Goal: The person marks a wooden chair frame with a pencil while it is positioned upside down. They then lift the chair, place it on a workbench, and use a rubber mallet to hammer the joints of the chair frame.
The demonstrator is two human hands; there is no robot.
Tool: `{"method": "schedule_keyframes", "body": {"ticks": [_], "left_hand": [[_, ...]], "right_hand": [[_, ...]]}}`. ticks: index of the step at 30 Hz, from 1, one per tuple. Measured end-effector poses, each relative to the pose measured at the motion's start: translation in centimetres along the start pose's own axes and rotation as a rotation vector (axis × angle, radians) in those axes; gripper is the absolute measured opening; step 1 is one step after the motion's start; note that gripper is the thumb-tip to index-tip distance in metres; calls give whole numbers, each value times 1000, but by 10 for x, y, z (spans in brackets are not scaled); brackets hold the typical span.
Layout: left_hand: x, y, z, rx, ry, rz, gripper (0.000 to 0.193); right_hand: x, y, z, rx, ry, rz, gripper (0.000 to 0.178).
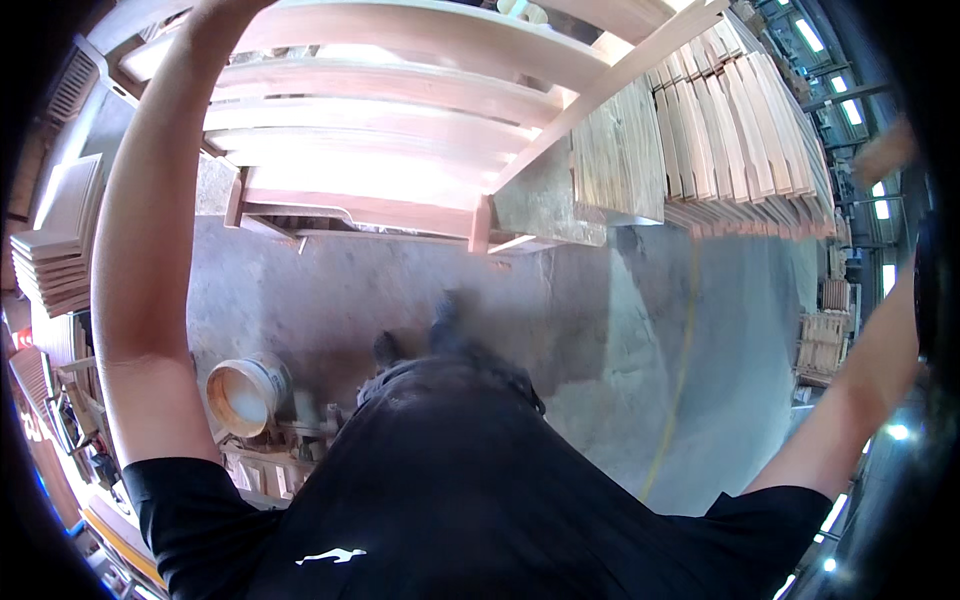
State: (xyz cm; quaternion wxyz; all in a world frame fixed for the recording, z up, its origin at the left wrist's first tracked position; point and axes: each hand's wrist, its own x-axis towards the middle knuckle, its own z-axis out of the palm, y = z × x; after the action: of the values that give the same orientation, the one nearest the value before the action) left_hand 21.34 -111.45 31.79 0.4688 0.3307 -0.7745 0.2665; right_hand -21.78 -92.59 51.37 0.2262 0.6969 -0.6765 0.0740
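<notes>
A large pale wooden slatted frame stands in front of me, with long boards running across and an upright post at its right end. My left arm reaches up along its left side. The left hand is cut off by the top edge, so I cannot see what it touches. Out at the far right, my right hand is raised and smeared by motion. Its fingers cannot be made out, nor whether anything is in them. Between that hand and the frame stands a stack of shaped wooden panels.
Left of my body, a white bucket with pale contents sits on the concrete floor. Stacked boards lie at the far left. A wooden block stack adjoins the frame. A yellow line crosses the floor.
</notes>
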Motion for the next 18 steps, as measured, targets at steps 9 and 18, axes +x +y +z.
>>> {"method": "schedule_keyframes", "body": {"ticks": [9, 18], "left_hand": [[0, 1, 3, 31, 89, 88, 74], [-2, 5, -1, -11, -82, 18, 76]], "right_hand": [[16, 6, 44, -52, 94, -220, 22], [-2, -45, 30, -26, -103, 89, 30]]}}
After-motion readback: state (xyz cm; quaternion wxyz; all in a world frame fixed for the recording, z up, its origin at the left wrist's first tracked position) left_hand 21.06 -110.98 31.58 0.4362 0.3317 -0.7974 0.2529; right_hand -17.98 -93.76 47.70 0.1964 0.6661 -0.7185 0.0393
